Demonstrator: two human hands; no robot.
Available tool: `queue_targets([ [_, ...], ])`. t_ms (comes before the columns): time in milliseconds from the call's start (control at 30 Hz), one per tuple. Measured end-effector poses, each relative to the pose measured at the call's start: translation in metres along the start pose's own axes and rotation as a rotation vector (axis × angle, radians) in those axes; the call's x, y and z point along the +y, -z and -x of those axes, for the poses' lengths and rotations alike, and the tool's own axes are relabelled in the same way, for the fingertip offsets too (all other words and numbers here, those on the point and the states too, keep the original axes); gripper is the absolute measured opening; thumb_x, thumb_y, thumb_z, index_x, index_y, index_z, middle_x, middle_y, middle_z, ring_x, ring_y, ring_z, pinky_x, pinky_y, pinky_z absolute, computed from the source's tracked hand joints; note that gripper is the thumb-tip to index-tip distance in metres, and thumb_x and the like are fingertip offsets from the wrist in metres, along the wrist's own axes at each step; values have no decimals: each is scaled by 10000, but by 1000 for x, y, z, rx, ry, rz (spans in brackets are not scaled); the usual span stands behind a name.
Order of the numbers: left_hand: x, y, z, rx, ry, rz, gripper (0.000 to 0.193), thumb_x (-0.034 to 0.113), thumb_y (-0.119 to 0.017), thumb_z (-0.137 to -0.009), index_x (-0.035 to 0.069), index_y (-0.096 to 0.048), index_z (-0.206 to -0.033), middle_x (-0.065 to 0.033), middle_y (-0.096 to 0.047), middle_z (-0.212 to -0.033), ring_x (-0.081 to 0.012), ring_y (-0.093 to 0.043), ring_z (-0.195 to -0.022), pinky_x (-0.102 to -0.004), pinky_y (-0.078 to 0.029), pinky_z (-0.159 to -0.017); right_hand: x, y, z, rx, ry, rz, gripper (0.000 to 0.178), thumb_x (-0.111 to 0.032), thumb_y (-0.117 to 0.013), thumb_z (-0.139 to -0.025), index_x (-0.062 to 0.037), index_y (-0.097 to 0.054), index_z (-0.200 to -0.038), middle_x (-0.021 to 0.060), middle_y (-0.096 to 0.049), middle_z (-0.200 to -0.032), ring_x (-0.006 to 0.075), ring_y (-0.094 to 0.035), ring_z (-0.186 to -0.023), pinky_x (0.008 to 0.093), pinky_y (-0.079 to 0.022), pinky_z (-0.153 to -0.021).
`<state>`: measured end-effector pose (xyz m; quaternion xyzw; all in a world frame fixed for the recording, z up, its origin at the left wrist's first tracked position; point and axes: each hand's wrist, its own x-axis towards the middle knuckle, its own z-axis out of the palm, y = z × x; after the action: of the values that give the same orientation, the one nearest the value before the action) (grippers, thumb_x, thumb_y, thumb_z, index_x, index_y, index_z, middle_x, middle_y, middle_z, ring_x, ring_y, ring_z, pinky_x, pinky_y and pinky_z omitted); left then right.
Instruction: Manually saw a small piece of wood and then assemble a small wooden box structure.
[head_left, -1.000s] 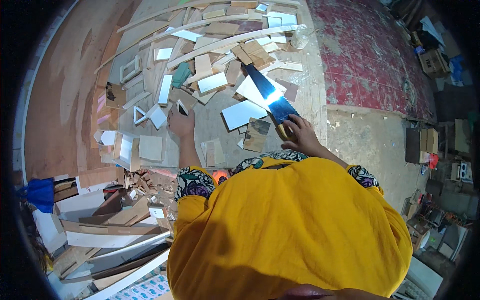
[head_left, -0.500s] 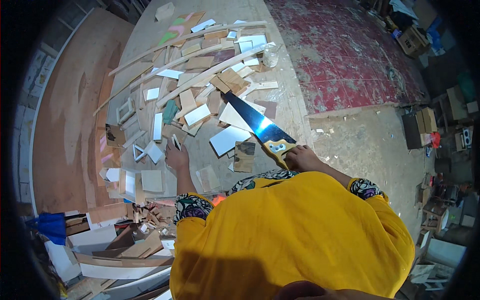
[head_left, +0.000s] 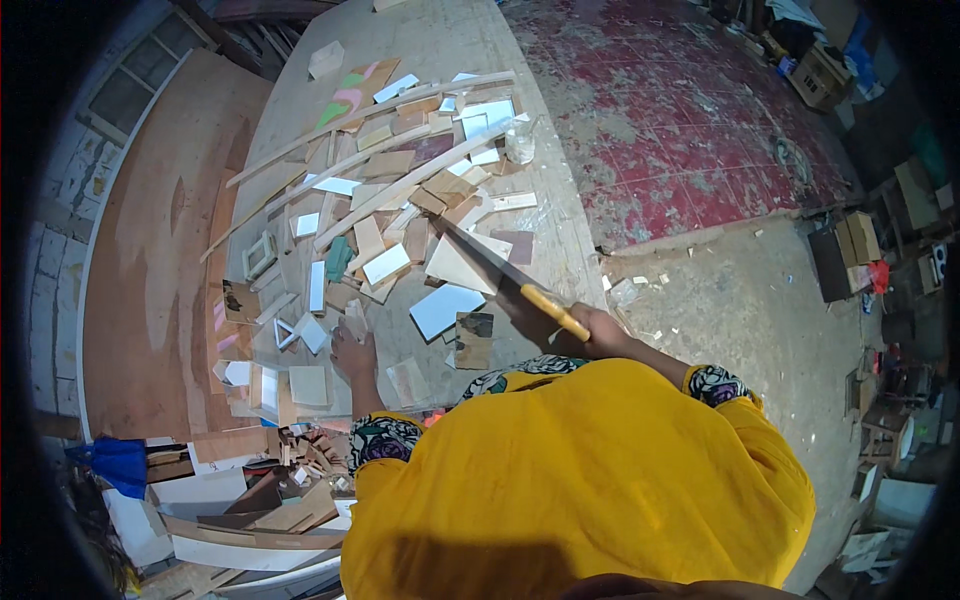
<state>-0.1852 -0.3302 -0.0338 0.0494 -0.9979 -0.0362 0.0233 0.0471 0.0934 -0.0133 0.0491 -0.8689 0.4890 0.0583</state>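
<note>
My right hand (head_left: 602, 332) is wrapped round the yellow wooden handle of a handsaw (head_left: 485, 258). The saw is turned nearly edge-on, and its blade points away to the far left, its tip by some brown wood offcuts (head_left: 447, 188). On the left, my left hand (head_left: 353, 352) is low over the table with its fingers closed at a small pale wood piece (head_left: 355, 318). A white-faced board piece (head_left: 446, 310) and a dark-stained wood piece (head_left: 474, 341) lie between the two hands. Beside my left hand are a small white triangular frame (head_left: 284, 333) and a square block (head_left: 308, 386).
Long thin wood strips (head_left: 400, 190) lie across the scraps on the worktable (head_left: 560, 200). A clear jar (head_left: 519, 143) stands near its right edge. A large brown panel (head_left: 150, 250) is at the left, and scrap boards (head_left: 240, 545) are piled at the lower left.
The handsaw has rolled from showing its broad shiny side to nearly edge-on, as my right hand turned. My left hand stays by the small wood piece. The whole view has shifted slightly.
</note>
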Motion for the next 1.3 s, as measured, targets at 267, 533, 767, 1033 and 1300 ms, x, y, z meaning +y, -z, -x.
queue_targets([
  [267,15,16,-1,-119,87,-103,777,429,-591,-787,153,-247,-1426,-127,-324,-1429,-322,-335,-1297,-532,-308,-1014,-23,42,-8,229,60,-128,152,27,-545,-676,-12,-461,-796,160,-463,-741,365,-499,-695,375,-410,-623],
  [533,24,8,0,-98,138,-208,762,435,-544,-831,142,-197,-1442,-138,-281,-1449,-318,-294,-1322,-532,-305,-1013,8,39,-33,256,97,93,279,34,-538,-613,-12,-477,-882,180,-504,-860,403,-519,-808,419,-442,-692],
  [767,25,3,6,-40,122,-203,766,410,-567,-835,142,-188,-1445,-141,-286,-1448,-320,-315,-1302,-549,-321,-978,59,22,-86,178,128,333,286,-64,-589,-678,-23,-535,-956,159,-555,-1001,345,-535,-953,407,-425,-850],
  [1033,26,1,5,50,78,-171,743,407,-583,-826,122,-242,-1421,-148,-323,-1423,-327,-353,-1268,-542,-338,-957,54,13,-127,18,108,498,246,-183,-579,-778,-42,-563,-978,142,-558,-996,316,-529,-967,404,-418,-860],
  [1300,24,-2,6,76,62,-237,749,439,-554,-828,108,-244,-1424,-136,-338,-1420,-317,-386,-1243,-519,-356,-937,-10,-17,-143,-120,139,364,201,-185,-604,-707,-52,-598,-857,127,-579,-871,303,-579,-863,407,-459,-739],
])
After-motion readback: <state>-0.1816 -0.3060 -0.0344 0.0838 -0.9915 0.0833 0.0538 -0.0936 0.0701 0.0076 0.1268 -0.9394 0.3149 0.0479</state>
